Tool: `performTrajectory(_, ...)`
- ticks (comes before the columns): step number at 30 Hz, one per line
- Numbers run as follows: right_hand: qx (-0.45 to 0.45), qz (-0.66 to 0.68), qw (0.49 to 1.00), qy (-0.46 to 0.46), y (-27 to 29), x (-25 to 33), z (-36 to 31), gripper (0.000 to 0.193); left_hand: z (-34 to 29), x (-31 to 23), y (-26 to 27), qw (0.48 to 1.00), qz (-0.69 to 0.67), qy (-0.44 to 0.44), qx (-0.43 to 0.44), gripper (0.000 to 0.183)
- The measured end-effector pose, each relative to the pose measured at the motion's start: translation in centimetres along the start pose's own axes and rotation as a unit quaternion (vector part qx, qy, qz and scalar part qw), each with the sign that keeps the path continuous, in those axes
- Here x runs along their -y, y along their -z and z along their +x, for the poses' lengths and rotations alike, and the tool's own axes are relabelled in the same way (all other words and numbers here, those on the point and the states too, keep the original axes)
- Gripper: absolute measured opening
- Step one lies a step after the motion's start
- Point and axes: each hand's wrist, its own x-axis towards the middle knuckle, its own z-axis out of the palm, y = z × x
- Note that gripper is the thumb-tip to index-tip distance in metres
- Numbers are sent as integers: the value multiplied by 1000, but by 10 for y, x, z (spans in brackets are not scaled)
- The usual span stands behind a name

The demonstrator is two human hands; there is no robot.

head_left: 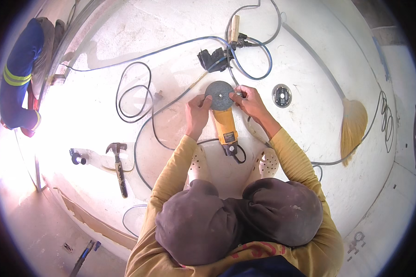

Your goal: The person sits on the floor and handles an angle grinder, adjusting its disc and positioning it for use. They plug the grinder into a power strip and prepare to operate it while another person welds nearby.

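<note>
A yellow angle grinder [225, 125] lies on the white floor between my feet, its cord end toward me. Over its head sits a dark round grinder disc [219, 88], with a small bright spot at its centre. My left hand [198, 113] pinches the disc's left edge between thumb and fingers. At the opposite edge, my right hand [250, 102] is closed on the disc, thumb on its upper face. Whether the disc is seated on the spindle I cannot tell.
A claw hammer [119, 168] lies to the left, beside a short dark cylinder [77, 157]. Blue and black cables loop around the grinder. A round black part [282, 95] and a broom [353, 124] lie right. Another person [21, 83] works at the far left near bright light.
</note>
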Motion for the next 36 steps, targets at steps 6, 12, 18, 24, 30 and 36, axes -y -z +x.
performTrajectory(6, -37, 93, 995, -12, 14, -3, -7, 29, -1, -1, 2, 999, -10, 41, -2, 42)
performTrajectory(12, -63, 230, 971, 5, 36, 9, -27, 34, -14, 18, 15, 986, -125, 114, -14, 42)
performTrajectory(18, -11, 44, 997, 63, 28, 41, -35, 43, -40, 46, 12, 989, -119, 85, -17, 35)
performTrajectory(24, 25, -246, 932, 264, -5, 55, -25, 37, -64, 55, -5, 998, -32, -10, 58, 49)
performTrajectory(30, 44, -312, 892, 323, -17, 55, -15, 40, -67, 48, -8, 998, 4, 3, 69, 64)
performTrajectory(36, 34, -351, 878, 325, -15, 55, -11, 38, -66, 48, -6, 997, -1, 16, 74, 68)
